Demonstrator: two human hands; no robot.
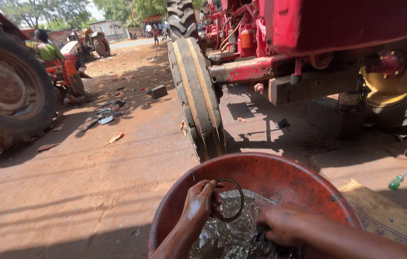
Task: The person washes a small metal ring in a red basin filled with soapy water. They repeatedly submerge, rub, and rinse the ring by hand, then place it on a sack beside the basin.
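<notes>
In the red basin, over the splashing liquid, the left hand pinches a thin dark ring by its left edge, fingers curled round the rim. The ring stands near upright, clear of the liquid, just inside the basin's near-left wall. It looks like a seal or gasket ring: light, wet, probably slick, maybe a little flexible, so I'd judge a rim pinch like this one the best hold, thumb inside the loop. Squeezing across it could bend it.

The right hand is lower in the basin, right of the ring and not touching it, fingers down in the liquid on something dark; can't tell if it grips it.

Beyond the basin stands a red tractor with its front tyre nearest. Right of the basin: burlap mat and a green-handled screwdriver.
</notes>
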